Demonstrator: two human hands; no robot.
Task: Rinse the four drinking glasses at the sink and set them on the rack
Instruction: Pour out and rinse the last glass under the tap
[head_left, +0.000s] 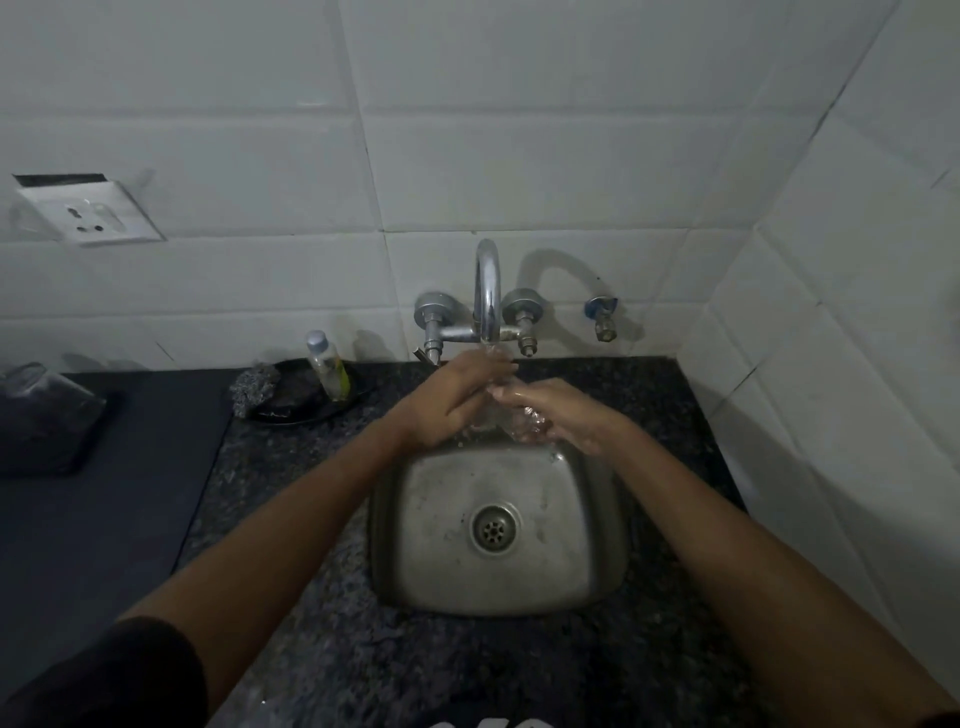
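Sleeve: one dark sleeve (130, 670) shows at the near left edge, on the left arm.
Tabletop: speckled dark stone tabletop (291, 571) surrounds the basin; a plain dark slab (104, 509) adjoins it on the left.
Sink: one steel sink (498, 525) set into the tabletop, with one round drain (495, 530) near its middle.
Drinking glass: one clear drinking glass (524, 423) in view, held over the far edge of the sink, below the spout; it lies tilted between the two hands and is blurred by running water, so its rim and base are hard to tell apart.
Left hand: the left hand (457, 400) has its fingers curled over the upper part of the glass, right under the stream.
Right hand: the right hand (563, 410) grips the glass from the right side, fingers wrapped under it; the fingertips of both hands meet at the glass.
Tap: one curved chrome tap (487, 291) on the tiled wall, with two round knobs beside it, left knob (434, 306) and right knob (522, 306).
Spare valve: one small valve (602, 317) on the wall, right of the tap and apart from it.
Dish: one dark dish (306, 400) at the back left of the tabletop, carrying one steel scrubber (253, 389) and one small clear bottle (327, 371) standing tilted.
Dark object: one dark object (47, 415) at the far left on the slab; what it is I cannot tell.
Socket: one white wall socket (91, 213) on the upper left.
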